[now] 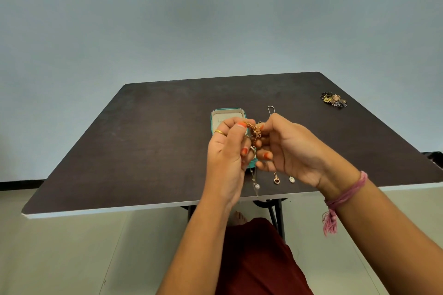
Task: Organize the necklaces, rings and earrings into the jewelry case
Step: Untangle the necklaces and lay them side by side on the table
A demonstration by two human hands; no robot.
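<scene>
A small teal jewelry case (227,112) with a cream lining lies open on the dark table (143,151), mostly hidden behind my hands. My left hand (226,151) and my right hand (287,148) are raised above it, and both pinch a gold chain necklace (254,130) between their fingertips. A thin chain with a pearl-like bead (256,185) hangs down below my left hand. Two more necklaces lie on the table under my right hand, showing a gold ring pendant (276,180) and a silver round pendant (291,179).
A cluster of dark and gold earrings and rings (333,99) lies near the table's far right corner. The table's white front edge (119,208) runs just below my wrists. A plain blue-grey wall stands behind; folding legs show beneath.
</scene>
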